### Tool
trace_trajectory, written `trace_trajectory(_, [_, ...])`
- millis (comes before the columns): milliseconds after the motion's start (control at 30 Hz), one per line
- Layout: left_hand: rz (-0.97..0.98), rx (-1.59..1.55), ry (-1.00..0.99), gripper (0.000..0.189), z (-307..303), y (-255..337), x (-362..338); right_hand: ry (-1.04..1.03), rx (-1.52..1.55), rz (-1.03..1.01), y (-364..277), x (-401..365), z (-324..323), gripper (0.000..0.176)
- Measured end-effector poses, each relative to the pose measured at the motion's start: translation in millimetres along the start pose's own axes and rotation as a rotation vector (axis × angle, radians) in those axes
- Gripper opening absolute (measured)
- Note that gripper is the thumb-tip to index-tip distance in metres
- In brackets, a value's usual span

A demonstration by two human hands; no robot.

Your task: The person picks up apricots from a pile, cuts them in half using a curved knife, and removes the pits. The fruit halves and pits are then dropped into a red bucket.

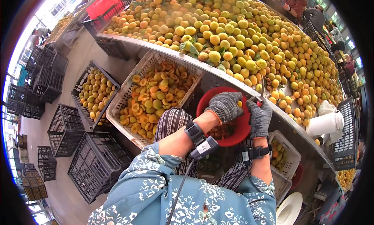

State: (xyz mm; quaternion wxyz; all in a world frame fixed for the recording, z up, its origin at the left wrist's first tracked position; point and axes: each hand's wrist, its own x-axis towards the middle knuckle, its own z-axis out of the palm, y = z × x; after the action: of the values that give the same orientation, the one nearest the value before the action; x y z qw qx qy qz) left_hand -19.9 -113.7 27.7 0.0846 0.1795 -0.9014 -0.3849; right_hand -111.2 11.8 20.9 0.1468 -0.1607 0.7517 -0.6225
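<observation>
Over a red basin (201, 104), my left hand (226, 107) in a grey knit glove is closed around an apricot (239, 103), of which only a small yellow bit shows. Just to the right, my right hand (260, 116), also gloved, grips a small knife (263, 85) with a red handle and a thin blade pointing up. Brownish pieces, too small to make out, lie in the basin's bottom. Left of my knee, a white crate (113, 112) holds many halved apricots (156, 94). Whole apricots (218, 34) are heaped on the metal-edged table (163, 46) in front.
Black plastic crates (99, 162) stand on the floor at left, one filled with whole apricots (95, 92). A pale crate (290, 162) with fruit sits by my right leg. A white container (325, 123) rests at the table's right edge. Other people (290, 2) are across the table.
</observation>
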Motion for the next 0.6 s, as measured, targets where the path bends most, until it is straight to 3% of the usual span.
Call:
trace_trajectory(33, [-0.005, -0.004, 0.008, 0.029, -1.2, 2.1, 0.3, -0.021, 0.051, 0.015, -8.7, 7.1, 1.5, 0.008])
trace_trajectory(100, [-0.112, -0.469, -0.086, 0.032, -5.7, 6.4, 2.2, -0.063, 0.060, -0.044, -15.2, 31.7, 7.5, 0.005])
trace_trajectory(133, [-0.113, -0.470, -0.077, 0.032, -5.8, 5.3, 1.7, -0.081, 0.026, -0.061, -26.2, 40.6, 12.8, 0.008])
trace_trajectory(200, [-0.179, -1.095, -0.090, 0.027, -3.7, 2.2, 2.4, -0.095, -0.264, -0.175, -49.6, 61.6, 27.4, 0.015])
trace_trajectory(233, [-0.151, -1.192, -0.077, 0.024, -1.3, -2.2, 5.7, -0.133, -0.379, -0.212, -57.4, 74.7, 36.3, 0.021])
trace_trajectory(333, [-0.116, -1.403, 0.039, 0.021, -1.3, -10.3, 10.9, -0.185, -0.588, -0.414, -66.3, 115.1, 70.1, 0.027])
trace_trajectory(400, [-0.096, -1.325, 0.074, 0.021, -4.6, -15.8, 9.6, -0.204, -0.788, -0.449, -82.3, 134.1, 96.1, 0.033])
trace_trajectory(533, [-0.285, -1.442, 0.126, 0.020, -19.1, -15.5, 9.9, -0.293, -0.972, -0.577, -86.0, 177.7, 143.4, 0.036])
trace_trajectory(600, [-0.439, -1.582, 0.042, 0.020, -26.2, -18.4, 11.2, -0.333, -1.001, -0.595, -82.7, 190.2, 163.6, 0.029])
